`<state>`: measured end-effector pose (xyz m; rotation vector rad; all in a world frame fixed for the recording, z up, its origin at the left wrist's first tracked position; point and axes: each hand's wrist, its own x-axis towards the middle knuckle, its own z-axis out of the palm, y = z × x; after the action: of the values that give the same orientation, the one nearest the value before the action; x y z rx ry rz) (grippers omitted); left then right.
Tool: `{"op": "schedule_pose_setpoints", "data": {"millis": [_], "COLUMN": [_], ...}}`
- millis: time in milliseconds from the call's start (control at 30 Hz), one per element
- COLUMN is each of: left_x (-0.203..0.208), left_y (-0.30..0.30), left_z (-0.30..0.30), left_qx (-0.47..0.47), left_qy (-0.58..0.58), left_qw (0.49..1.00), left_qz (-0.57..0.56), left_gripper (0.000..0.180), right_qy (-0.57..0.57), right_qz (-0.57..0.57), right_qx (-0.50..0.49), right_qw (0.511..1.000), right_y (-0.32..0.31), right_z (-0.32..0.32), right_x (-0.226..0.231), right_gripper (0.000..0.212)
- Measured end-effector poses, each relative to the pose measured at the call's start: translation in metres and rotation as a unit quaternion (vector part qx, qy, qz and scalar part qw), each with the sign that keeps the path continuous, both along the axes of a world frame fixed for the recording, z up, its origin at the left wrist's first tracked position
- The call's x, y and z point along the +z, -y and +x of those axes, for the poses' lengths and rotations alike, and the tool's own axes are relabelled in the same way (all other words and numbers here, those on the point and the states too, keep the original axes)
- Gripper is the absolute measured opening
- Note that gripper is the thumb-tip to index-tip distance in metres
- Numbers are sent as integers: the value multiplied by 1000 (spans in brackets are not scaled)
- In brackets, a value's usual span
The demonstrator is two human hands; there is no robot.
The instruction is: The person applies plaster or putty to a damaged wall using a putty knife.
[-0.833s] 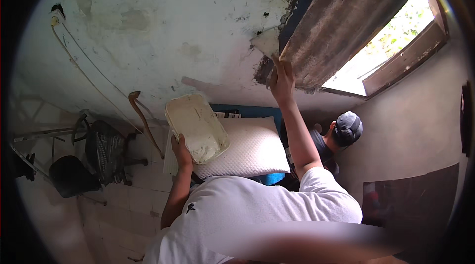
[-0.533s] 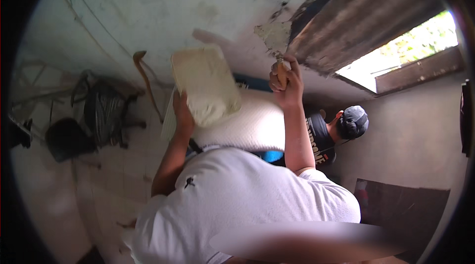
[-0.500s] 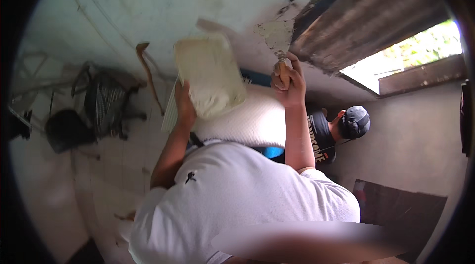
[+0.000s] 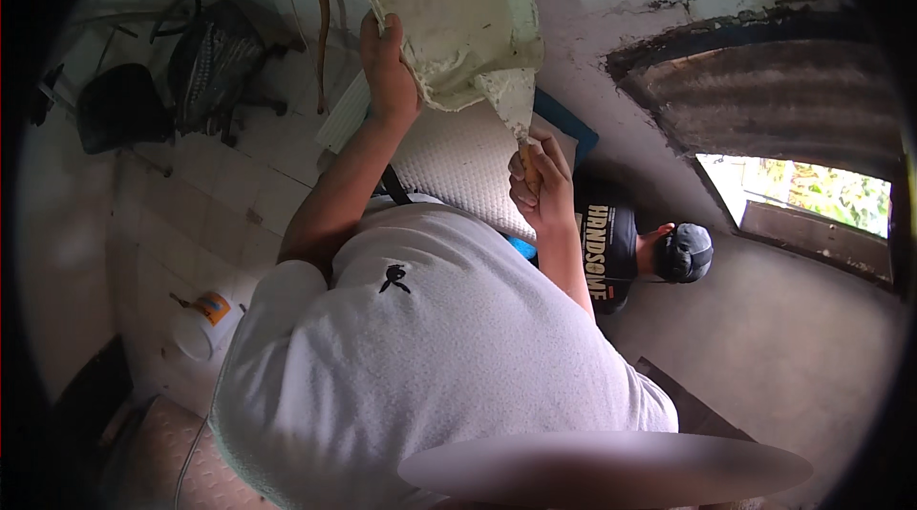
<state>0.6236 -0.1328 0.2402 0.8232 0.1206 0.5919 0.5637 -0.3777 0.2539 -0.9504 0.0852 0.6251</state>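
A pale rectangular plastic tub [image 4: 444,9], smeared with whitish putty, hangs tilted in front of me at the top of the view. My left hand [image 4: 392,80] grips its near left edge with the thumb up. In my right hand [image 4: 546,187] is a putty knife [image 4: 509,97], its wooden handle wrapped by my fingers. The knife's broad, putty-coated blade meets the tub's near right corner. I cannot make out how much putty lies inside, since the tub's far end runs out of view.
A person in a dark shirt and cap [image 4: 686,252] is close on my right, below a window opening [image 4: 812,187]. White quilted padding [image 4: 454,171] lies beneath my hands. Dark chairs [image 4: 218,61], a curved wooden stick [image 4: 324,32] and a white bucket [image 4: 202,329] are at left.
The putty knife has come away from the wall and down to the tub's corner. My view has shifted, and the tub now sits higher, with the white bucket showing at lower left.
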Motion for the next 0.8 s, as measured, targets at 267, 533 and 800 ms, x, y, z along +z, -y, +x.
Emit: {"op": "schedule_pose_setpoints", "data": {"millis": [267,533,800], "left_x": [2,-7,-9], "left_y": [-14,-8,-19], "left_z": [-6,-9,-13], "left_qx": [20,-40,18], "left_qy": [-36,-88,-45], "left_qw": [998,989,991], "left_qz": [-54,-111,-125], "left_gripper": [45,50,44], "right_qy": [213,697,693], "right_qz": [-88,-482,-499], "right_qx": [-26,-2,30], "right_qw": [973,531,519], "right_y": [23,-19,5], "right_z": [7,22,14], "right_x": [5,3,-1], "right_gripper": [27,38,37]}}
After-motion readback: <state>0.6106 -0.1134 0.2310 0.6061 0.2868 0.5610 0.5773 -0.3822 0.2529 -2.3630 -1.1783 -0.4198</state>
